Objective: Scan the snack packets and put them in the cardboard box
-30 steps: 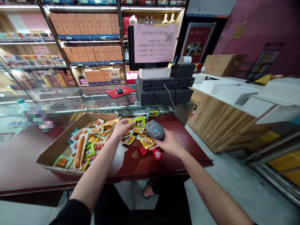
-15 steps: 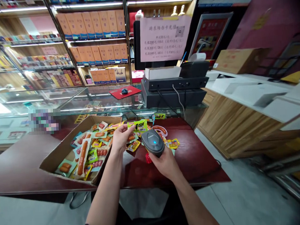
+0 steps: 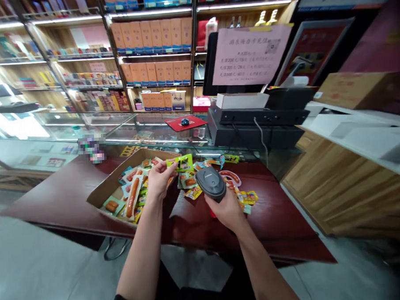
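Observation:
Pinched in my left hand (image 3: pixel 160 180) is a green snack packet (image 3: pixel 183 163), held up over the right rim of a cardboard box (image 3: pixel 99 192). Inside the box lie several wrapped sausages, among them one long sausage (image 3: pixel 132 197) in clear wrapping. My right hand (image 3: pixel 225 208) grips a dark grey barcode scanner (image 3: pixel 210 182), its head pointing toward the packet. Around and behind the scanner, more packets lie on the table, including a yellow packet (image 3: pixel 247 197) and a curved sausage pack (image 3: pixel 231 178). A red item under my right hand is mostly hidden.
The dark red table (image 3: pixel 186 228) meets a glass counter (image 3: pixel 146 132) at the back. On the counter stand a mouse (image 3: pixel 184 122) on a red mat and a black cash drawer (image 3: pixel 252 136) below a screen covered by a pink sign (image 3: pixel 250 55). A wooden cabinet (image 3: pixel 337 184) stands right.
The view has swung left, so the scene sits further right. The green packet stays in my left hand and the scanner in my right. The blue light on the scanner no longer shows.

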Demonstrator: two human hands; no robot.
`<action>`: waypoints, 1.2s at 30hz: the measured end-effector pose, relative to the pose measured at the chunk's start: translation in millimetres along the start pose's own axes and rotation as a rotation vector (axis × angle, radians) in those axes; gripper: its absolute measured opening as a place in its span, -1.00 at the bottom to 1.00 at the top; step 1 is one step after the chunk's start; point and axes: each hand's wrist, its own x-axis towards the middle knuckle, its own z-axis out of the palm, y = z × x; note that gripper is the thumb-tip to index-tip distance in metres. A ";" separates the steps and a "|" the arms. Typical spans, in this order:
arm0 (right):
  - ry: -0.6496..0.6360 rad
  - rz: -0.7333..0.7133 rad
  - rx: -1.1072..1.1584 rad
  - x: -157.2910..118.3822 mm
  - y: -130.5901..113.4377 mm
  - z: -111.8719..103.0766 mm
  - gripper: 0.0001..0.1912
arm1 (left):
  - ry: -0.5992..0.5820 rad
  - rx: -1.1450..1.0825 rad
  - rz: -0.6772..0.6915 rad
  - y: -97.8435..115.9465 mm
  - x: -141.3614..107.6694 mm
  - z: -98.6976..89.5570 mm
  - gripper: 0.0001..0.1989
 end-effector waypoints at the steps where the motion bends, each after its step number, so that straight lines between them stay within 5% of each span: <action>1: -0.010 -0.013 0.004 2.8 -3.4 4.8 -0.58 | 0.067 0.011 0.041 8.9 1.2 -15.8 -0.57; 6: -0.067 -0.048 0.025 8.2 -21.3 28.1 -0.62 | 0.345 0.059 0.198 49.8 -5.1 -90.2 -0.54; 9: -0.077 -0.052 0.023 3.9 -27.9 31.0 -0.64 | 0.322 0.079 0.210 55.3 -17.1 -99.9 -0.56; 13: -0.031 -0.043 -0.029 -4.8 -23.9 12.4 -0.65 | 0.165 0.137 0.128 32.3 -29.0 -64.1 -0.56; 18: 0.080 -0.003 -0.133 -19.5 1.1 -36.5 -0.62 | -0.213 0.254 -0.039 -29.2 -35.3 6.2 -0.58; 24: 0.193 0.068 -0.196 -38.2 16.7 -85.6 -0.67 | -0.543 0.651 0.091 -89.3 -40.2 59.8 -0.79; 31: 0.208 0.068 -0.206 -41.3 21.2 -91.4 -0.73 | -0.404 1.195 0.084 -105.5 -38.0 69.4 -0.59; 36: 0.226 0.107 -0.258 -42.2 30.3 -84.3 -0.68 | -0.425 1.384 0.034 -116.4 -45.5 73.4 -0.45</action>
